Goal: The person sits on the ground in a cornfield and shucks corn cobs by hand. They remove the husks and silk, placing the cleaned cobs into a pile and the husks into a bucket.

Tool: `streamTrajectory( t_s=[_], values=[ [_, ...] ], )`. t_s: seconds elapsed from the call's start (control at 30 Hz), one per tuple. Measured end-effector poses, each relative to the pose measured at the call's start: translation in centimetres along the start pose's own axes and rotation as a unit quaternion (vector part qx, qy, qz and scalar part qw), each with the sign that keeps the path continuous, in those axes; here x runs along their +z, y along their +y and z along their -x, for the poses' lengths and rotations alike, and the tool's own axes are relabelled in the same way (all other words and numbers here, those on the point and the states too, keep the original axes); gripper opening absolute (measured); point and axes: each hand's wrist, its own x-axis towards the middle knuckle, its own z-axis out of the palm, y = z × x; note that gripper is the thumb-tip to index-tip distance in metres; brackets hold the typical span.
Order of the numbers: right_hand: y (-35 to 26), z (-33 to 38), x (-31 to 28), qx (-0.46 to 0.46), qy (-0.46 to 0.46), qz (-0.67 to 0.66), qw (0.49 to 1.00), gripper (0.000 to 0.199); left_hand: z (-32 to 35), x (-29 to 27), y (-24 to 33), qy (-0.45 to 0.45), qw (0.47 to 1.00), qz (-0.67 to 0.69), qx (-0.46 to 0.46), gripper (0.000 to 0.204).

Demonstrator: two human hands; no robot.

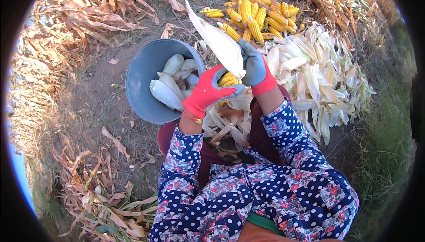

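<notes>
Both my hands wear red gloves with grey palms and meet in front of me around one ear of corn [229, 80]. My left hand [209, 90] is closed about its lower part, where yellow kernels show. A long pale husk [215, 38] still covers one side and points up and away to the left. My right hand [254, 67] pinches the husk at its right edge, fingers bent; the exact grip of its fingertips is partly hidden. Left of my hands stands a grey bucket [133, 92] with several ears in pale husks [170, 85] inside.
A heap of bare yellow corn ears [254, 18] lies on the soil beyond my hands. To the right spreads a pile of stripped husks [318, 73]. Dry corn stalks [95, 9] cover the far left, more leaves [104, 206] lie near left, and grass [385, 153] grows at right.
</notes>
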Motion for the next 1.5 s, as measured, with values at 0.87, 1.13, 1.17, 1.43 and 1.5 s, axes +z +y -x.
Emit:
streamTrajectory(
  t_s=[0.87,1.13,1.17,1.43,1.5],
  values=[
    [1.1,-3.8,-5.8,-0.058,-0.251,-0.194,0.947,0.038,-1.4,4.9,-2.6,0.200,0.905,-0.351,0.135,0.057],
    [-9.5,-0.3,-4.2,-0.436,0.217,-0.200,0.850,0.061,-1.3,3.2,-1.7,0.239,0.960,-0.139,-0.036,0.045],
    [-11.3,1.0,-4.0,-0.454,0.181,-0.268,0.830,0.076,-1.3,2.7,-1.1,0.241,0.961,-0.126,-0.054,0.047],
    [-3.3,0.8,0.4,-0.236,-0.072,0.568,0.785,0.073,-1.2,0.6,-4.4,0.159,0.942,-0.289,-0.058,0.051],
    [-1.2,1.2,1.1,-0.238,-0.071,0.789,0.562,0.065,-0.8,-0.8,-7.0,0.080,0.913,-0.382,-0.120,0.050]
  ],
)
